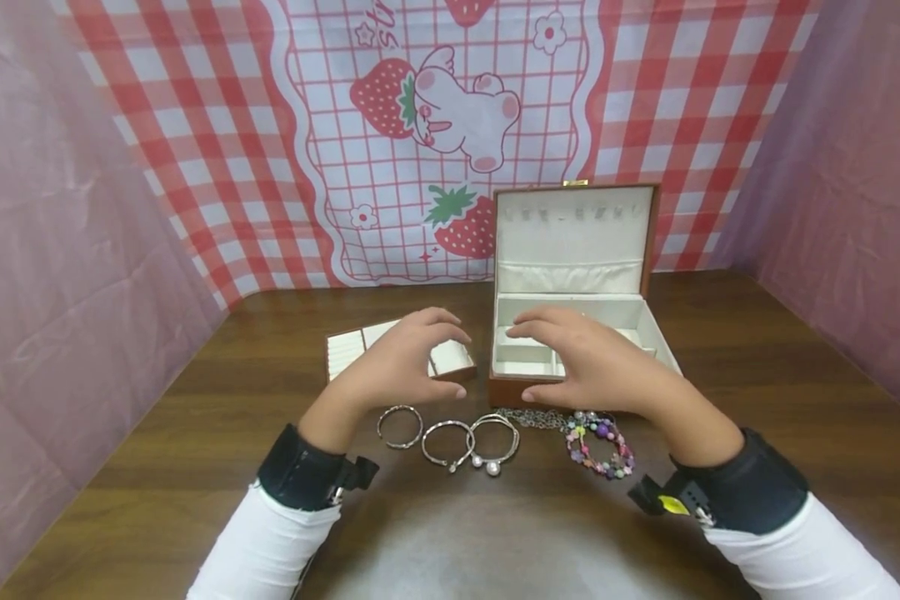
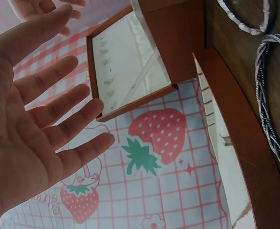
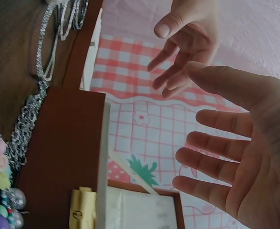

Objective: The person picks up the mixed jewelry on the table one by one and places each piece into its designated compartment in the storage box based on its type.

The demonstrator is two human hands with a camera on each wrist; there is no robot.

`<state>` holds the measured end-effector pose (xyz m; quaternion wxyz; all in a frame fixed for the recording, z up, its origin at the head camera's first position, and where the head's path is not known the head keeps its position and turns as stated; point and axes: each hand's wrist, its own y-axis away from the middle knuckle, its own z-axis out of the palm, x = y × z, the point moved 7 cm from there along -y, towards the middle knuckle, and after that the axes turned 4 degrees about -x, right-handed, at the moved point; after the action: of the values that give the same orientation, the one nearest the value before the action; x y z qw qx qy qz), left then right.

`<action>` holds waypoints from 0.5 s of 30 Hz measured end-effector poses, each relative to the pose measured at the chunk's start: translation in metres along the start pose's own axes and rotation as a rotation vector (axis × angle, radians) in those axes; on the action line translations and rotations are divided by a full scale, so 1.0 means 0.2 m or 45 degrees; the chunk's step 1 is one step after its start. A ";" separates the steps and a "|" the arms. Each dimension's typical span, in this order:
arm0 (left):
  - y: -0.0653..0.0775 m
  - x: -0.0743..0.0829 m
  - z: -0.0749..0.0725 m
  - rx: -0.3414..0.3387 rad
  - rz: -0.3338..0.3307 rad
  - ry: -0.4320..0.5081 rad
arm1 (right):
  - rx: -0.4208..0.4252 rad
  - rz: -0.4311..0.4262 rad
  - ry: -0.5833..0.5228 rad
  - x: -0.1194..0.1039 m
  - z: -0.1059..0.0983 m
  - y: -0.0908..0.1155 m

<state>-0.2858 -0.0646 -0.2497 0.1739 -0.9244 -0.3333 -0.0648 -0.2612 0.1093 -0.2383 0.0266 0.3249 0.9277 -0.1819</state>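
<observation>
My left hand [image 1: 402,360] hovers over a shallow jewelry tray [image 1: 345,352], fingers spread and slightly bent, holding nothing. Opposite it, my right hand [image 1: 592,358] is raised in front of the brown jewelry box [image 1: 506,392], whose lid [image 1: 570,233] stands up. That palm is bare too, as the right wrist view shows. Nearer to me lie three silver bracelets: a left one [image 1: 400,427], a middle one [image 1: 447,443], and a right one with pearl-like beads [image 1: 495,439]. A silver chain [image 1: 536,418] runs along the box front, beside colorful beaded bracelets [image 1: 601,446]. The hands hide parts of tray and box.
The dark wooden table [image 1: 465,525] carries everything. Behind it hangs a red-and-white checked cloth [image 1: 637,108] with strawberries, and pink cloths [image 1: 847,183] hang at both sides. Inside the box are white-lined compartments [image 1: 525,360]; a gold clasp [image 3: 82,210] shows on its front.
</observation>
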 end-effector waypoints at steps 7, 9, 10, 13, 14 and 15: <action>0.00 -0.04 0.09 -0.184 -0.061 -0.029 | -0.057 -0.001 -0.003 -0.03 0.07 -0.01; 0.01 -0.05 0.12 -0.253 -0.087 -0.034 | -0.056 0.000 -0.006 -0.03 0.07 -0.01; 0.01 -0.06 0.13 -0.284 -0.091 -0.040 | -0.053 -0.001 -0.006 -0.04 0.07 -0.01; 0.03 -0.08 0.17 -0.378 -0.088 -0.075 | -0.040 -0.008 -0.002 -0.04 0.07 -0.01; 0.04 -0.09 0.18 -0.406 -0.081 -0.093 | -0.038 -0.010 -0.004 -0.05 0.07 -0.01; 0.04 -0.09 0.19 -0.433 -0.076 -0.106 | -0.035 -0.016 -0.008 -0.05 0.06 -0.01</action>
<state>-0.2943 -0.0674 -0.2919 -0.0008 -0.9321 -0.3516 -0.0871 -0.2555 0.0981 -0.2480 0.0328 0.3180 0.9321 -0.1704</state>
